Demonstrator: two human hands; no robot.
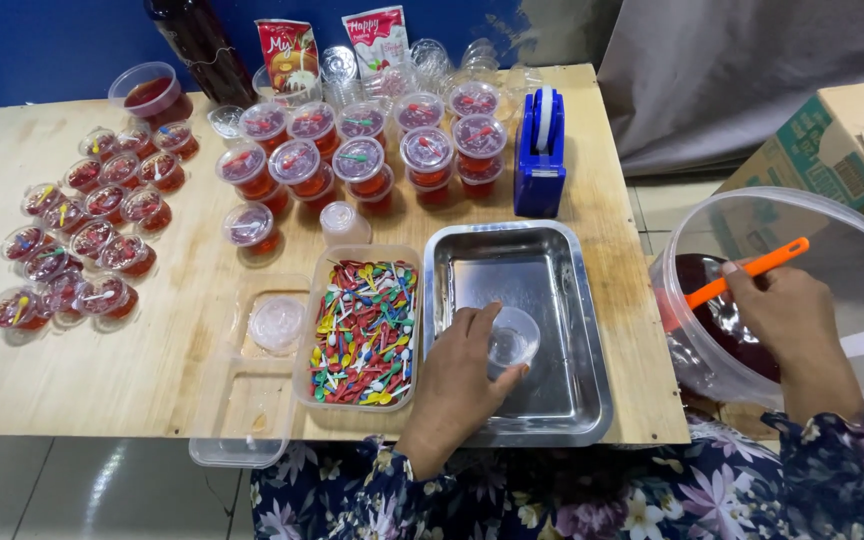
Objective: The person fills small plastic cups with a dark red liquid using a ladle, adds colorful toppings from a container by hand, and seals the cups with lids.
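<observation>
The left hand (462, 375) is clamped on an empty clear cup (512, 340) inside the steel tray (577, 400). Right of the tray, the right hand (787, 320) grips an orange ladle (747, 272) in the big tub (852, 230) of red liquid. Filling step; next needs a careful pour.

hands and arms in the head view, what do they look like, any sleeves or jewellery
Both hands are bare: no gloves, and no rings or watch can be seen. The left hand and the right hand each come out of long sleeves that reach the wrists. The fabric is dark navy with a floral print in pink, purple and white, and the same cloth covers the lap at the bottom of the frame.
</observation>
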